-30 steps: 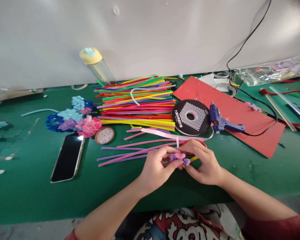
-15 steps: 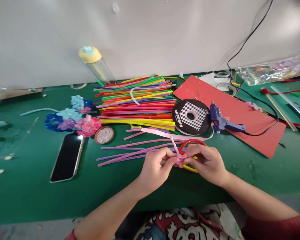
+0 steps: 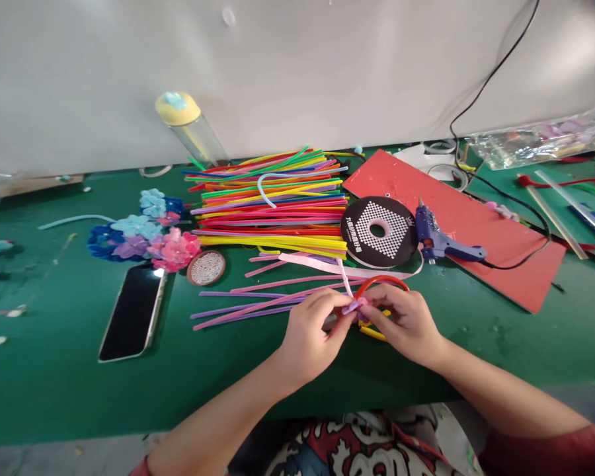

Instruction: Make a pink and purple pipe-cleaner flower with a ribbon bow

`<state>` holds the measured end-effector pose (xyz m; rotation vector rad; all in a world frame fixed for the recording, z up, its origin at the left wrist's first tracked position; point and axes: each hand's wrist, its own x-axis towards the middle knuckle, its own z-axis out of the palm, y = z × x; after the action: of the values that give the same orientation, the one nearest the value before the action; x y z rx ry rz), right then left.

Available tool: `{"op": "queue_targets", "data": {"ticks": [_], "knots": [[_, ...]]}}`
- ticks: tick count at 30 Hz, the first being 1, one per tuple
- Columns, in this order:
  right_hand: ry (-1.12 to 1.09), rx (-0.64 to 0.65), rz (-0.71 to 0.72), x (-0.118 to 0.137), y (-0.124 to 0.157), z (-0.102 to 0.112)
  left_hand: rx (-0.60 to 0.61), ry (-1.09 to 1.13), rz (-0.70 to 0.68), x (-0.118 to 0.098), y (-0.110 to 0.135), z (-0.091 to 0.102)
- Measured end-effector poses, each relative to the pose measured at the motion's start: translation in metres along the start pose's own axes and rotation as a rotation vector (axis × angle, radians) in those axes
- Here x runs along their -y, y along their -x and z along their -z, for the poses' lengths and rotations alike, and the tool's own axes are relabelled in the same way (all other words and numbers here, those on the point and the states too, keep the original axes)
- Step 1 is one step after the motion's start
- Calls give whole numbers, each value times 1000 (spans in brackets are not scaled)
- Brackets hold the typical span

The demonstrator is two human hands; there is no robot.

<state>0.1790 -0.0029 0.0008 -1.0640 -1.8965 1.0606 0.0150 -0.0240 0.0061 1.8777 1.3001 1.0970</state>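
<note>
My left hand [image 3: 308, 334] and my right hand [image 3: 402, 320] meet over the green table [image 3: 54, 383], both pinching a small pink and purple pipe-cleaner flower [image 3: 354, 305]. A pink pipe-cleaner stem [image 3: 344, 277] sticks up from it. Under my right hand lie scissors with a red handle loop [image 3: 381, 282] and a yellow one [image 3: 374, 332]. Loose pink and purple pipe cleaners [image 3: 258, 301] lie just left of my hands.
A heap of coloured pipe cleaners [image 3: 272, 201], a black ribbon spool [image 3: 378, 231], a blue glue gun [image 3: 439, 241] on a red mat [image 3: 506, 258], finished flowers [image 3: 143, 231], a phone [image 3: 133, 312], a round bead tin [image 3: 207, 268] and a yellow-capped tube [image 3: 188, 125].
The flower has been turned between my fingers: its purple petals faced up, now mostly pink shows edge-on. My right hand slid slightly toward me, uncovering the red scissor loop.
</note>
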Motion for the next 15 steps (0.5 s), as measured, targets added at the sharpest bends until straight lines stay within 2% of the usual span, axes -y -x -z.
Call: {"op": "queue_targets", "data": {"ticks": [3,7,10,12,15], "knots": [[-74,15,-82,0,0,0,30,94,102,1,1,0],[-228,19,-129,-1,-1,1,58,452,357,1,1,-1],[-311,24,-148,-1,-2,1,43,670,491,1,-1,-2],[-343,37,-163,-1,-2,1,39,709,530,1,-2,-2],[-361,111,-170,0,-2,2,24,644,546,-1,-2,-2]]}}
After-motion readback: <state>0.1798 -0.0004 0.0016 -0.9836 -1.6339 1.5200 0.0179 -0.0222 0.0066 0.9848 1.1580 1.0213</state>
